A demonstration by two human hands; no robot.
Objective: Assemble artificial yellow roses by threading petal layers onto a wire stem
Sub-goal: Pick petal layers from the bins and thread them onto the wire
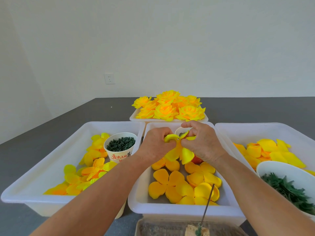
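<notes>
Both hands' fingers [185, 142] round a petal layer [180, 153]

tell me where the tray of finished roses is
In the head view the tray of finished roses sits at the table's far centre, just behind the middle bin.
</notes>
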